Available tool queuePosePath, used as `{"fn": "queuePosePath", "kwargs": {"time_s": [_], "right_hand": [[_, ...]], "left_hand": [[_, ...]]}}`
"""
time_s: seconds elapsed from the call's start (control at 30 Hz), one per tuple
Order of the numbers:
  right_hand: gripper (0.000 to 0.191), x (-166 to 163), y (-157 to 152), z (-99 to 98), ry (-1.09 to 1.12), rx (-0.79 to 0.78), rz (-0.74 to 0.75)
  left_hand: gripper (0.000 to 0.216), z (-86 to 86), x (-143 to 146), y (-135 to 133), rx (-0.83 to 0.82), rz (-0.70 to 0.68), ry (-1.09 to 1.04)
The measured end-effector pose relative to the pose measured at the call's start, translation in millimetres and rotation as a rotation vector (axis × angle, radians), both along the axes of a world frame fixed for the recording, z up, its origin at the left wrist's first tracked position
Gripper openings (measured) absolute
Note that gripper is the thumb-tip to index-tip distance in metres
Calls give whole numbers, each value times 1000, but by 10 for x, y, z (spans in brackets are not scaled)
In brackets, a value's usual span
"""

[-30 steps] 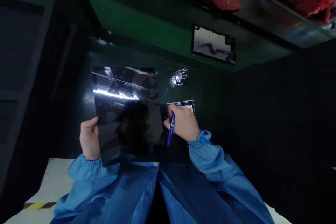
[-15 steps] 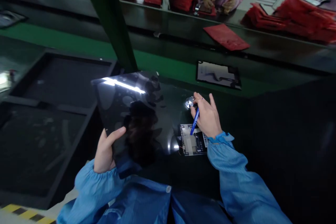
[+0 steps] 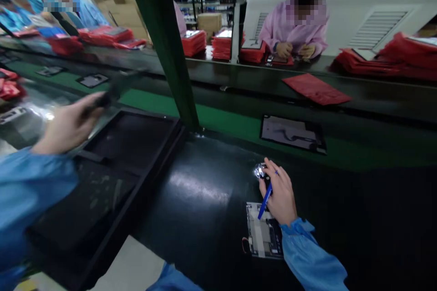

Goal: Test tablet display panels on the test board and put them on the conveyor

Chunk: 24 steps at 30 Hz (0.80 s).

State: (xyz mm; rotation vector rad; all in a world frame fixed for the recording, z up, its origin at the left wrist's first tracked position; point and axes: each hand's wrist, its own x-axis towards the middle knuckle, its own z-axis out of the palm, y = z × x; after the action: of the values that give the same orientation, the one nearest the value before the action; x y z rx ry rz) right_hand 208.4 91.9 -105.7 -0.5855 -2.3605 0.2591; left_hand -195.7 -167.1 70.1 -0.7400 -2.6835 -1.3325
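Observation:
My left hand (image 3: 68, 122) is blurred with motion above the black tray, gripping a thin, dark glossy panel (image 3: 109, 96) seen almost edge-on. My right hand (image 3: 278, 191) holds a blue marker pen (image 3: 265, 200) against its palm. Its fingertips are at a chrome tally counter (image 3: 260, 171) on the black bench (image 3: 201, 191). Just below that hand lies an open device board (image 3: 264, 231) with a silver shield and a thin red wire, its lower right corner hidden by my sleeve.
A black compartmented tray (image 3: 129, 141) lies left of the bench. A green post (image 3: 160, 41) rises behind it. A dark panel (image 3: 292, 133) lies on the green strip. Beyond, a person in pink (image 3: 293, 32) works among red pouches (image 3: 382, 61).
My left hand has swung far left over the tray, carrying the panel. The view has tilted up. My right hand has moved onto the counter, still holding the pen.

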Motion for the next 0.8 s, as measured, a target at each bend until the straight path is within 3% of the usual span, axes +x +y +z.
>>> {"fn": "queuePosePath", "kwargs": {"time_s": [0.07,0.13,0.27,0.37,0.5,0.6,0.7,0.8], "right_hand": [[27,7,8,7,9,6,5],[26,14,13,7,12,27,5],[22,32,22,-4,-14,68,-19],[22,44,25,-7,-48,75,-33],[22,46,27,-5,-47,85,-50],[22,49,32,-13,-47,83,-57],[22,54,41,-32,-55,72,-59],[21,57,56,-60,-50,47,-41]], "left_hand": [[41,-9,-381,332,-233,-187,180],[39,-100,-681,713,-355,-324,280],[22,-429,-1048,1391,-369,-364,307],[22,-703,-1234,1678,-407,-367,311],[28,-989,-1430,1764,-491,-324,308],[38,-1072,-1498,1688,-546,-229,309],[55,-968,-1526,1531,-599,-166,315],[61,-679,-1549,1237,-643,-175,350]]}}
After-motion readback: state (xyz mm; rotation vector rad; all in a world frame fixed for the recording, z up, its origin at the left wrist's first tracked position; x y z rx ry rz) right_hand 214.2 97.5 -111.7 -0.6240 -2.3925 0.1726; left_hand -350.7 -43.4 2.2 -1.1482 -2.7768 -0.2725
